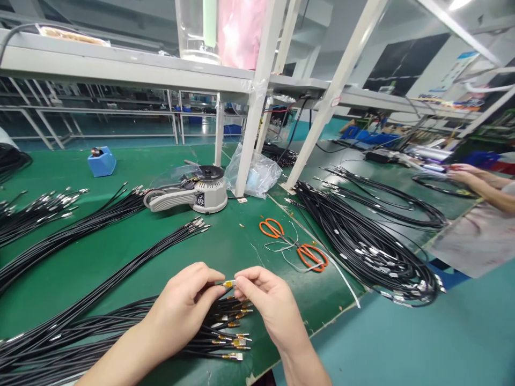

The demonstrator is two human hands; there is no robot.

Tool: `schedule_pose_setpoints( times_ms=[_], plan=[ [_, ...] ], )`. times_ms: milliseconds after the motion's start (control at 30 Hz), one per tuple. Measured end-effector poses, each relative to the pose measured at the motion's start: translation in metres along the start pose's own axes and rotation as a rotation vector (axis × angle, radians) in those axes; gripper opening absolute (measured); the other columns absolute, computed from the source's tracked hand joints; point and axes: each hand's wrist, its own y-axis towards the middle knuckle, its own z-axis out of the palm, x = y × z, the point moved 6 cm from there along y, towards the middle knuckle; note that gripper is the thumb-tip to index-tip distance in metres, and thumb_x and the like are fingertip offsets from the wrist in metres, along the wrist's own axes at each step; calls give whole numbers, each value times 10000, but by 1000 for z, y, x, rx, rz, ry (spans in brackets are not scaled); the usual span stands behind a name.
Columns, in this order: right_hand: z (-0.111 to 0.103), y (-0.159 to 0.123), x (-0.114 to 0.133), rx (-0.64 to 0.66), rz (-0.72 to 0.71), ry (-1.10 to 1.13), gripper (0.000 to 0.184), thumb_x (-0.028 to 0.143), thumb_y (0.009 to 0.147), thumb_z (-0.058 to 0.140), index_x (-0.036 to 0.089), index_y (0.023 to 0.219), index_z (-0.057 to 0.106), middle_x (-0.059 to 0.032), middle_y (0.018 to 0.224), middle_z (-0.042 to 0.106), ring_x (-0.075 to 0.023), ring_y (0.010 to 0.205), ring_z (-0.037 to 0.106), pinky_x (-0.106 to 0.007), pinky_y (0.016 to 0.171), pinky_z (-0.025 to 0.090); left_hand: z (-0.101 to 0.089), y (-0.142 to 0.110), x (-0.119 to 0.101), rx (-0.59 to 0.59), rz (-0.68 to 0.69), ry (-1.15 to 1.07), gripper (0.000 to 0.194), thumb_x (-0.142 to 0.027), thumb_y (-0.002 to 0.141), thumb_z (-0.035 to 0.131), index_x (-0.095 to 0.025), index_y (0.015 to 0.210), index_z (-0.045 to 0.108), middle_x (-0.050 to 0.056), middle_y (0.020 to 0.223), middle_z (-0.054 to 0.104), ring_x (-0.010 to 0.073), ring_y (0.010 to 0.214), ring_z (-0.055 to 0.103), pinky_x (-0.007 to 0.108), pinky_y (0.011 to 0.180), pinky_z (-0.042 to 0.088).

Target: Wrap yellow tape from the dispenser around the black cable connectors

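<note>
My left hand pinches a black cable just behind its end, where a band of amber tape shows. The fingertips of my right hand close on the silver connector at that same cable end. Below both hands lies a bundle of black cables, their ends wrapped in amber tape and tipped with metal connectors. A second, thinner bundle of black cables runs diagonally past my left hand, its silver ends pointing away from me.
A grey tape dispenser stands mid-table beside a clear plastic bag. Orange-handled scissors lie right of it. Coiled black cables cover the table's right part. A blue holder sits far left. At right, another person's hands work.
</note>
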Motion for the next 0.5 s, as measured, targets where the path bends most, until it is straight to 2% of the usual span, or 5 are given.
schedule_pose_setpoints(
  times_ms=[133,267,367,433,500],
  plan=[
    [3,-1,-2,-17,38,49,262,377,678,752,136,679,651,2,575,646,-120,550,593,-241,578,489,9,-5,-5,-68,199,173,218,-191,905,448,-200,1082,575,54,851,606,155,766,555,253,680,446],
    [0,-3,-5,55,38,-31,237,385,713,722,158,714,655,-4,629,659,-140,607,618,-249,617,506,17,-5,-11,-126,287,316,235,-108,893,387,-180,1000,584,59,774,602,162,674,521,264,603,424],
    [-8,-3,-3,162,-107,-203,158,342,730,704,191,775,683,-36,741,688,-186,704,647,-273,661,522,26,-4,-19,-107,346,318,239,-71,847,358,-170,819,574,50,669,578,160,589,482,272,550,396],
    [-13,-3,-2,195,-254,-338,83,297,753,678,215,737,688,-39,749,684,-198,710,646,-272,660,518,33,-5,-22,-101,371,293,231,-89,835,361,-173,739,554,46,613,562,156,549,473,268,520,381],
    [-18,-4,-4,198,-358,-441,91,261,770,654,233,688,680,-30,715,670,-192,679,638,-258,646,506,38,-5,-22,-95,365,249,242,-134,853,363,-175,710,554,46,589,566,150,532,489,254,496,375]
  ],
)
